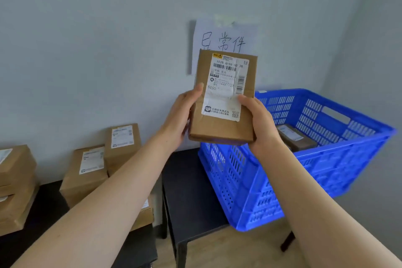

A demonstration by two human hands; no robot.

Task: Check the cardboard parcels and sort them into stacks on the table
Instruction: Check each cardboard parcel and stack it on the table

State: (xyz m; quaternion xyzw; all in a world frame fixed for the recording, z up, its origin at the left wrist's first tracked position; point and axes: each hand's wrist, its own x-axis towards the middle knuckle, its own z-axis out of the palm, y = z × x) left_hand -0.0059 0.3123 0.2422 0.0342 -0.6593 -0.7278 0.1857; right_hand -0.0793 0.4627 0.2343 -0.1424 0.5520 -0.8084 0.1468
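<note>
Above the crate (326, 169), in front of the wall sign (221, 37), you hold a parcel (221, 130) upright in the air with its label (226, 85) facing you. Your left hand (180, 115) grips its left edge and your right hand (261, 124) grips its lower right corner, fingers clamped behind it and thumbs on the front. A second parcel (297, 137) lies inside the crate. To your left, stacks (87, 169) of parcels sit on the dark surface (43, 213) against the wall.
</note>
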